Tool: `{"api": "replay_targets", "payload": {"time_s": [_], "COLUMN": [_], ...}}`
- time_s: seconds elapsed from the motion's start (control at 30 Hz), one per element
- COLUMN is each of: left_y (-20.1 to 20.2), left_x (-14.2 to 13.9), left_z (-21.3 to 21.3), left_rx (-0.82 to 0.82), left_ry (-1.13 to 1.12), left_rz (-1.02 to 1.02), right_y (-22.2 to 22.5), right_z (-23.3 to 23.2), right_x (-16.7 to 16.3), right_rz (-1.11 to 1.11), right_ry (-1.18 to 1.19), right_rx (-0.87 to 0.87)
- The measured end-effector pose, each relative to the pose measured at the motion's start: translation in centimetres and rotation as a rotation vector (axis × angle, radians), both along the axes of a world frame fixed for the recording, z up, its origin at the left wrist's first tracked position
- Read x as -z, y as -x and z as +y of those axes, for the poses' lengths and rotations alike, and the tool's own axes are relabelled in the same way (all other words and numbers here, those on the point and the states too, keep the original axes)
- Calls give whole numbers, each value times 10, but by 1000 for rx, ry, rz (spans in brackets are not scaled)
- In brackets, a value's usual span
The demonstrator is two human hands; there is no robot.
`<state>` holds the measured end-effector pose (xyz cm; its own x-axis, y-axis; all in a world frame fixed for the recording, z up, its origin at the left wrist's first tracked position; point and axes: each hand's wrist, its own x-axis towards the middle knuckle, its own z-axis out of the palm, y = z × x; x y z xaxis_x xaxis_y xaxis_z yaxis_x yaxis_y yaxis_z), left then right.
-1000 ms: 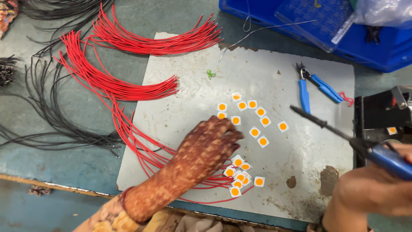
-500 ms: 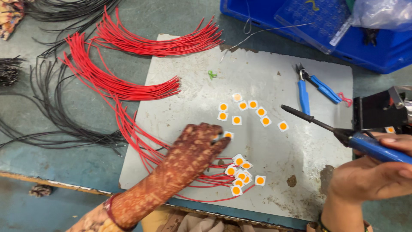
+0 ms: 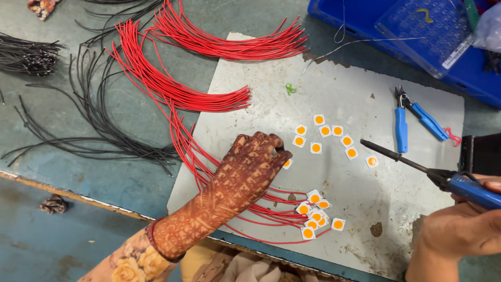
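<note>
My left hand (image 3: 245, 175), covered in a dark patterned design, lies on the grey work board (image 3: 365, 78) with its fingertips pinched on a small white square chip with an orange centre (image 3: 287, 163). Red wires (image 3: 198, 151) run under the hand. My right hand (image 3: 459, 230) at the lower right grips a blue-handled soldering iron (image 3: 417, 167), its dark tip pointing left above the board. Loose square chips (image 3: 326, 133) lie scattered ahead of the left hand. Another cluster of chips (image 3: 315, 214), joined to red wires, sits near the board's front edge.
Bundles of red wires (image 3: 209, 47) and black wires (image 3: 88, 130) spread over the green table at left. Blue-handled cutters (image 3: 412, 117) lie on the board at right. A blue tray (image 3: 417, 36) with a clear plastic lid stands at the back right. A black box (image 3: 482, 154) sits at the right edge.
My left hand has slid forward and up the board from the front cluster to a single chip. The soldering iron in my right hand has moved slightly left and higher.
</note>
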<state>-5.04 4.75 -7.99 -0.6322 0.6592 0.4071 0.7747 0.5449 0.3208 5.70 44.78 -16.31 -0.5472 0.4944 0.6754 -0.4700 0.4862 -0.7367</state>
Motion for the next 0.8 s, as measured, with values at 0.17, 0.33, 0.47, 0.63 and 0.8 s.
{"api": "replay_targets", "payload": {"time_s": [0.17, 0.33, 0.47, 0.63, 0.8], "left_y": [2, -6, -2, -4, -1], "left_x": [2, 1, -2, -2, 7], "left_z": [9, 17, 13, 9, 24], "left_rx": [-12, 22, 88, 210, 179], "left_ry": [145, 25, 53, 91, 188], "left_rz": [-25, -313, -412, -249, -134], "right_y": [-1, -7, -11, -10, -8], "right_z": [7, 16, 21, 22, 15], "right_x": [1, 8, 13, 13, 5], "right_rz": [2, 1, -4, -5, -29], "right_ry": [17, 38, 58, 84, 46], "right_rx": [12, 24, 41, 33, 35]}}
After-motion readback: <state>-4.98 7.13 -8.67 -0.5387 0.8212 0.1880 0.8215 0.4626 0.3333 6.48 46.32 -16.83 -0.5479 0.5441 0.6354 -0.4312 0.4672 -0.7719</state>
